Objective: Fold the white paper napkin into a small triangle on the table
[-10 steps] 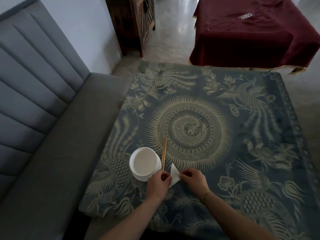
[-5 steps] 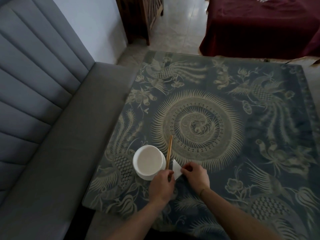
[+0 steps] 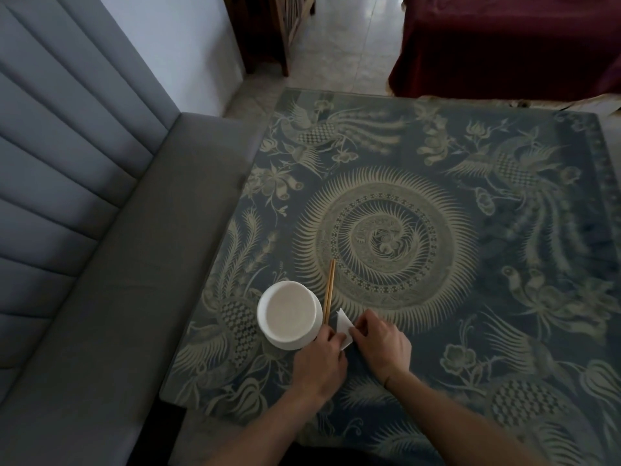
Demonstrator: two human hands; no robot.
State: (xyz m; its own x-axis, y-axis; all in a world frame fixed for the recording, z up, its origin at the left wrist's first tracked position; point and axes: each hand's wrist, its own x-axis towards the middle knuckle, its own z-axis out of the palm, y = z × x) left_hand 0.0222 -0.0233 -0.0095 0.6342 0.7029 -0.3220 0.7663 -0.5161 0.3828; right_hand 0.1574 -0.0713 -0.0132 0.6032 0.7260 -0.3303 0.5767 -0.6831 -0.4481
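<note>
Napkin point(image 3: 344, 326): small white folded piece, lower centre of frame, flat on table point(image 3: 470, 230), between both hands. Left hand point(image 3: 319, 363) pinches near edge; right hand point(image 3: 381, 344) pinches right corner. Point aims upper left, toward chopsticks point(image 3: 329, 290), bowl point(image 3: 289, 314).

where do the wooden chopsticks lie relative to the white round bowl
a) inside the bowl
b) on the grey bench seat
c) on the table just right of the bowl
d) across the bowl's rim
c: the pair of wooden chopsticks lies flat on the patterned blue tablecloth, just right of the white round bowl, its near end by the left hand.
</note>
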